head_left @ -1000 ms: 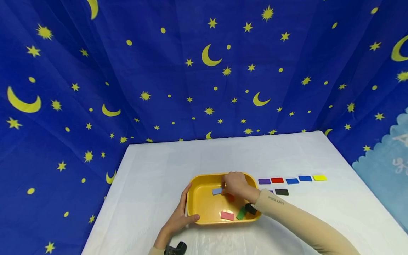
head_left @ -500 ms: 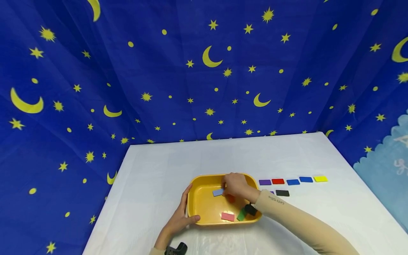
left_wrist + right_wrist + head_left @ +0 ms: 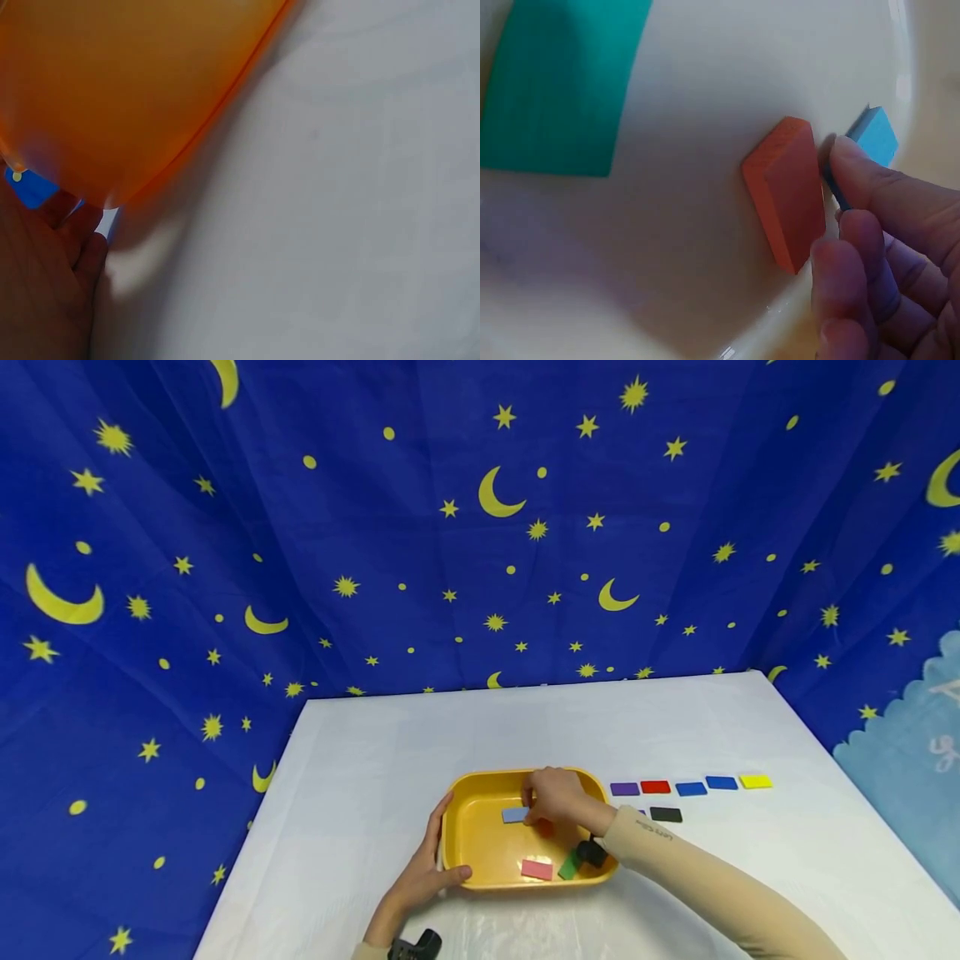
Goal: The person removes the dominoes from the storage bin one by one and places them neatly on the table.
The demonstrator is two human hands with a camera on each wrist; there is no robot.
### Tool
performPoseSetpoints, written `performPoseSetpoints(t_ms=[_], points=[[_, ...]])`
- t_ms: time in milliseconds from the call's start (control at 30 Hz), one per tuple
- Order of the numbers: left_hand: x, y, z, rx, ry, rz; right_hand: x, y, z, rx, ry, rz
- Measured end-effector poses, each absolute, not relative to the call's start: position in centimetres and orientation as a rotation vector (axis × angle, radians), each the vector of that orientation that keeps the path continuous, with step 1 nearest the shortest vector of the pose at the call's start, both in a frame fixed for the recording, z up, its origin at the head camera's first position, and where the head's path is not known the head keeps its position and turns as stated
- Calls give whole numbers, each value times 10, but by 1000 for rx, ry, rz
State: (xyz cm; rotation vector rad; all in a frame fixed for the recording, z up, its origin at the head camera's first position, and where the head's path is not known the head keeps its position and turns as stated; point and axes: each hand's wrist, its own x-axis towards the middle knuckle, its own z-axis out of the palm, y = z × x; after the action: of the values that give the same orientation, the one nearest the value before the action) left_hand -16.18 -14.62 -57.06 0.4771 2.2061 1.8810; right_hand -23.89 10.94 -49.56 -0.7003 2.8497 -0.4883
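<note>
A yellow plastic tub (image 3: 480, 860) sits on the white table. My left hand (image 3: 422, 872) grips its left end, fingers along the outer side and thumb at the front rim; the left wrist view shows the fingers against the tub's wall. Inside the tub, my right hand (image 3: 557, 795) pinches a flat light blue block (image 3: 875, 139) between thumb and fingertips. An orange-red block (image 3: 791, 199) lies right beside those fingers. Nearer the front are a pink block (image 3: 537, 869) and a green block (image 3: 569, 865). The right wrist partly covers the tub's right side.
To the tub's right, flat blocks form a row: purple (image 3: 624, 789), red (image 3: 656, 787), two blue ones (image 3: 691, 789) and yellow (image 3: 755, 782). A black block (image 3: 666, 814) lies in front of them, beside a purple one mostly hidden by the sleeve. A star-patterned blue curtain (image 3: 420, 543) hangs behind.
The light blue block has turned slightly in the right hand's fingers and lies more level. The left hand stays on the tub. The whole head view has shifted a little.
</note>
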Motion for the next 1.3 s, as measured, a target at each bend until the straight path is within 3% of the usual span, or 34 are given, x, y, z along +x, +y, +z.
performPoseSetpoints(t_ms=[867, 1300], points=[[-159, -148, -571, 471, 2178, 1863, -238, 114, -503, -702, 2760, -561], [-162, -148, -569, 503, 2176, 1873, -245, 126, -480, -750, 2720, -763]])
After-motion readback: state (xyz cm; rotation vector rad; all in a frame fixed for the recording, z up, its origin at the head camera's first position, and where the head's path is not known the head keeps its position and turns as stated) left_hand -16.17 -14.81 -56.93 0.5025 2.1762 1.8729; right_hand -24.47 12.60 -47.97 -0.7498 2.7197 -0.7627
